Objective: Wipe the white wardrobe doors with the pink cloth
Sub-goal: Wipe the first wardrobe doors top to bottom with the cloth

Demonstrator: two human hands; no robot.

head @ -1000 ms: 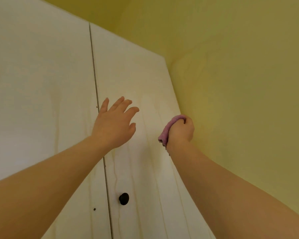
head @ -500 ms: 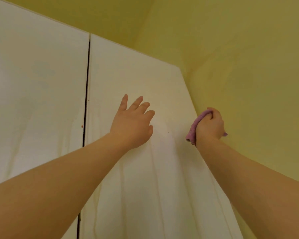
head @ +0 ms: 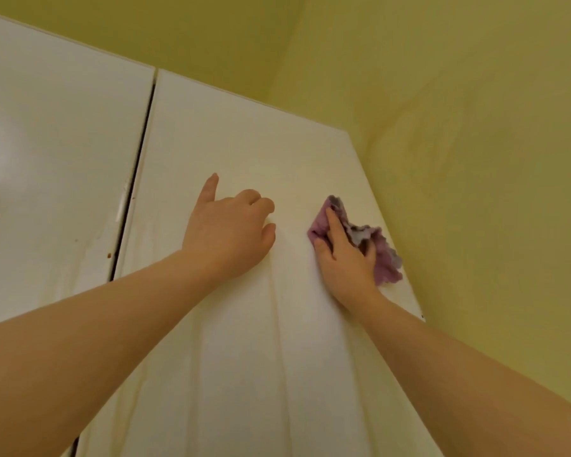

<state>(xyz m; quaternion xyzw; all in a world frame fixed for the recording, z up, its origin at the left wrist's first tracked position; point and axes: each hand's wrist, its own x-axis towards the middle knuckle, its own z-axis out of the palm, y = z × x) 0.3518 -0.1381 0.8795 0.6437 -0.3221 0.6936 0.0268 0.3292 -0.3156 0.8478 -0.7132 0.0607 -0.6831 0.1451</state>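
The white wardrobe fills the left and middle of the head view. Its right door (head: 244, 374) is the one both hands are on; the left door (head: 53, 159) is untouched. My right hand (head: 343, 262) holds the crumpled pink cloth (head: 388, 262) against the right door near its right edge, with the cloth bunched over and between the fingers. My left hand (head: 226, 232) rests on the same door to the left of the cloth, holding nothing. Its index finger points up and the other fingers are loosely curled.
A dark gap (head: 136, 179) runs between the two doors. A yellow-green wall (head: 475, 159) meets the wardrobe's right side, and the same colour continues above the door tops. No knob is in view.
The view has tilted up and the knob has dropped out of sight. My right hand has gone from a fist at the door's edge to pressing the cloth on the door face. Left fingers curled in.
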